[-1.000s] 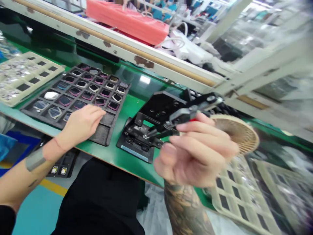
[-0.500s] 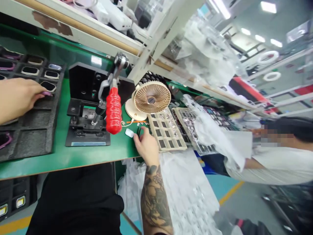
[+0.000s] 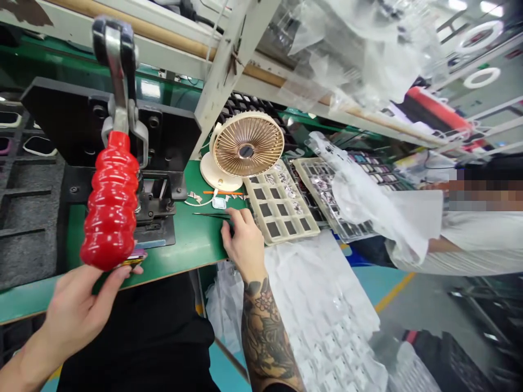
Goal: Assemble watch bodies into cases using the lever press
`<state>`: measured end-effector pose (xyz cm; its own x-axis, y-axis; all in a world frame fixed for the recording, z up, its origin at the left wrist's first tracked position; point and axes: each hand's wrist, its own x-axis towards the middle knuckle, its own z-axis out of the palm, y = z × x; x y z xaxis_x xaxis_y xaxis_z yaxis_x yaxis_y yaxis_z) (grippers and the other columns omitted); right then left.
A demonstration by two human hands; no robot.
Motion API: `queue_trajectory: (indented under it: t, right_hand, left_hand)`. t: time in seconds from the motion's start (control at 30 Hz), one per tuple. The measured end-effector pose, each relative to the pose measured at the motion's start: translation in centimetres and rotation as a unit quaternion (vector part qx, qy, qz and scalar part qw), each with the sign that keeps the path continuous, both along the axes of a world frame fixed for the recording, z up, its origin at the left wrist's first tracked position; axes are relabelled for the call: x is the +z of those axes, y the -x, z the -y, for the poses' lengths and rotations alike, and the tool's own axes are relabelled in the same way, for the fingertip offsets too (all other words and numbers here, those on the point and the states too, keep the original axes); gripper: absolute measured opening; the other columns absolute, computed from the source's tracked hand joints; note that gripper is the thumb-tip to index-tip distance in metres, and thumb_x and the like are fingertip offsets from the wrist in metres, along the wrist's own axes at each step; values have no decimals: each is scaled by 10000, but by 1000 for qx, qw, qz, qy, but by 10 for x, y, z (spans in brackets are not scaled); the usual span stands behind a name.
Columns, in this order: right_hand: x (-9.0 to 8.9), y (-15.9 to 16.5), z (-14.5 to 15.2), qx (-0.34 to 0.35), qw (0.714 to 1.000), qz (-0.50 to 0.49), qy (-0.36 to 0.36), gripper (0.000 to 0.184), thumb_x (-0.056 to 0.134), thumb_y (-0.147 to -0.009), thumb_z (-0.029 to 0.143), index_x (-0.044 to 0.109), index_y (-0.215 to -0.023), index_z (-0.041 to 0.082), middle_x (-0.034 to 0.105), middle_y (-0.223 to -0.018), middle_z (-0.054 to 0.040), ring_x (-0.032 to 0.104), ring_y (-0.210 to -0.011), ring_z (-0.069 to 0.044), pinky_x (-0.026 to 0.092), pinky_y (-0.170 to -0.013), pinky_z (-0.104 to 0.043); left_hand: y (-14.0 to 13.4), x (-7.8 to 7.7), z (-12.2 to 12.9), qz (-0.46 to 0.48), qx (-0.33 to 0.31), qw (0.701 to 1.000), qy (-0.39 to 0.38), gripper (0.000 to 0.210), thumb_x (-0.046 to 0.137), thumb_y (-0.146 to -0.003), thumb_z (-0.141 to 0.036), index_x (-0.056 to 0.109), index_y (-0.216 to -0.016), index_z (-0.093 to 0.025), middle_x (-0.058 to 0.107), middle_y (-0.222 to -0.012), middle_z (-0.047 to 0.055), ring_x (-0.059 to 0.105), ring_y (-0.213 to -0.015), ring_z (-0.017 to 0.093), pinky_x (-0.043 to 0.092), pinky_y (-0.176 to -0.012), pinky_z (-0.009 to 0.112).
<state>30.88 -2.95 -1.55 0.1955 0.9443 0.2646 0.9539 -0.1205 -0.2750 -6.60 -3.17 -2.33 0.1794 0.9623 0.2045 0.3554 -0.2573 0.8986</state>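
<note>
Fingers (image 3: 108, 290) hold 1 purple-edged part (image 3: 134, 258), 1 thin tool (image 3: 218, 215).

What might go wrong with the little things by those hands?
The small purple-edged part in the left hand might slip off the nearby edge of the green table. That hand might knock the red handle, which looks close. The thin pointed tool at the right hand might catch the white cable.

Black clothing (image 3: 139, 337) and a black sleeve (image 3: 280, 388) are worn, and flower tattoos (image 3: 263, 326) cover the right forearm (image 3: 269, 354).
</note>
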Motion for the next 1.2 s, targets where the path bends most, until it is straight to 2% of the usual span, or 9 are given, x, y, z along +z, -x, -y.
queue_trajectory:
  t: [0.1, 0.33, 0.4, 0.5, 0.63, 0.77, 0.9, 1.07, 1.2]
  right_hand:
    - [12, 8, -7, 68, 988, 135, 26, 356, 532, -1111, 169, 687, -1426, 228, 700, -1199, -105, 657, -1003, -253, 506, -814, -377]
    - [31, 22, -24, 138, 952, 253, 105, 227, 504, -1064, 45, 678, -1019, 184, 695, -1099, -133, 608, -943, -275, 421, -787, -412]
    - [34, 20, -20, 174, 964, 189, 69, 213, 510, -1059, 39, 656, -1037, 192, 696, -1024, -102, 616, -891, -256, 427, -770, -398]
    - [33, 21, -15, 221, 971, -48, -80, 144, 540, -1108, 122, 629, -1162, 221, 730, -1062, -65, 688, -922, -225, 515, -803, -362]
    - [11, 39, -15, 140, 884, -329, -303, 100, 592, -1134, 228, 616, -1226, 257, 742, -1109, -45, 743, -954, -197, 571, -729, -308]
    - [-14, 49, -12, 75, 915, -340, -203, 121, 650, -1114, 305, 696, -1197, 229, 753, -1075, -46, 737, -956, -189, 612, -857, -345]
    - [-12, 47, -4, 81, 934, -302, -171, 33, 689, -1050, 253, 710, -1050, 228, 735, -1000, -28, 713, -908, -180, 621, -859, -350]
    - [10, 67, 2, 98, 837, -439, -313, 124, 755, -1017, 180, 675, -1087, 244, 758, -1098, -57, 786, -984, -216, 724, -852, -420]
    - [7, 100, 11, 191, 812, -473, -282, 250, 754, -1000, 97, 701, -1169, 274, 807, -1168, -70, 820, -1093, -247, 739, -919, -469]
  left_hand:
    - [-37, 2, -4, 59, -60, 996, 40, 430, 729, -1088, -352, 733, -1517, -370, 901, -1118, 25, 870, -865, 242, 726, -825, 362]
    - [-55, 7, -16, 200, -75, 964, 158, 409, 694, -1142, -348, 720, -1538, -250, 881, -971, 57, 808, -779, 173, 661, -748, 277]
    - [-53, 10, -19, 228, -107, 952, 176, 403, 712, -1133, -344, 727, -1520, -233, 880, -987, 75, 825, -820, 186, 661, -740, 271]
    - [-51, 15, -24, 278, -144, 927, 204, 376, 765, -1099, -335, 745, -1453, -210, 879, -1057, 101, 847, -819, 197, 664, -693, 259]
    - [-52, 16, -24, 284, -128, 928, 205, 331, 753, -1107, -315, 744, -1421, -209, 873, -1024, 85, 853, -810, 188, 663, -684, 237]
    - [-51, 13, -19, 242, -128, 942, 194, 400, 739, -1117, -333, 725, -1502, -227, 870, -1048, 81, 847, -821, 184, 679, -725, 255]
    - [-49, 11, -19, 205, -159, 945, 199, 461, 710, -1132, -357, 692, -1584, -267, 864, -1083, 74, 841, -815, 181, 688, -754, 274]
    - [-55, 12, -19, 219, -122, 951, 182, 394, 717, -1127, -351, 719, -1504, -235, 861, -1041, 64, 848, -812, 183, 669, -726, 257]
    - [-63, 13, -19, 245, -79, 950, 174, 380, 741, -1113, -336, 701, -1467, -205, 864, -992, 58, 852, -813, 183, 668, -718, 245]
